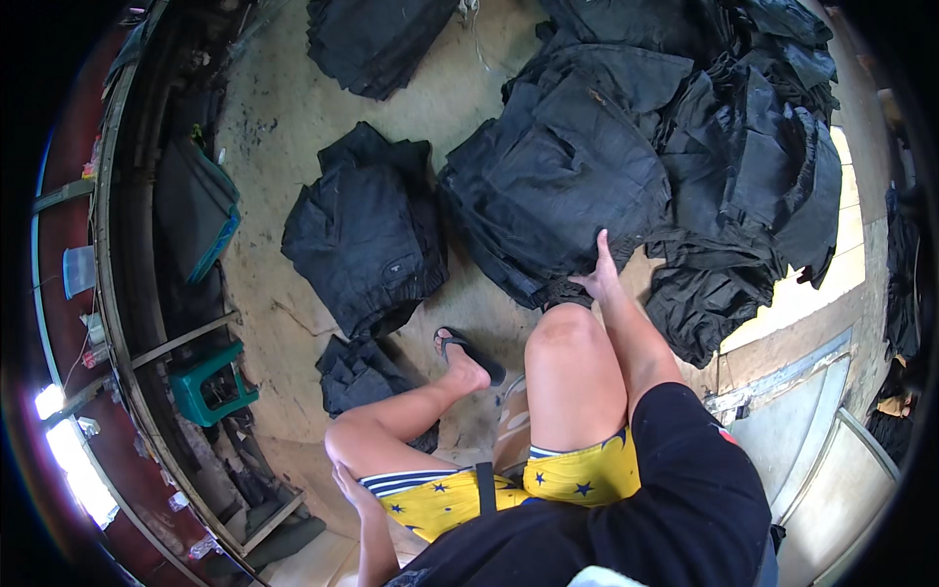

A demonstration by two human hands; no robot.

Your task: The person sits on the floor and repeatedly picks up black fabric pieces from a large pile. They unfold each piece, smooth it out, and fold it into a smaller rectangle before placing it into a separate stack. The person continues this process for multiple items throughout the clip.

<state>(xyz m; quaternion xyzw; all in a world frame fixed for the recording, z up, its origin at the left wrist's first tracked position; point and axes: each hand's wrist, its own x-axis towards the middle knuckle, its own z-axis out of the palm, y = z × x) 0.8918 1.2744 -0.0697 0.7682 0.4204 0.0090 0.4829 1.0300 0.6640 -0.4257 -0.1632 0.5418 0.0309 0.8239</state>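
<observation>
My right hand (603, 276) reaches past my right knee to the near edge of a dark garment (572, 166), on top of a pile of similar black clothes. One finger stretches forward along the cloth and another digit points left, apart from it; the rest of the hand is partly hidden. My left hand (352, 489) lies against my left leg near the knee, fingers extended, holding nothing. Left of the large pile is a smaller stack of black shorts (372, 235) with a gathered waistband. A crumpled dark garment (362, 377) lies just below that stack.
More black garments (743, 166) are heaped at the right, and another stack (377, 44) lies at the far side. A green plastic stool (213, 383) stands left beside a wooden frame (186, 342). My sandalled foot (465, 362) rests on the wooden floor (269, 196).
</observation>
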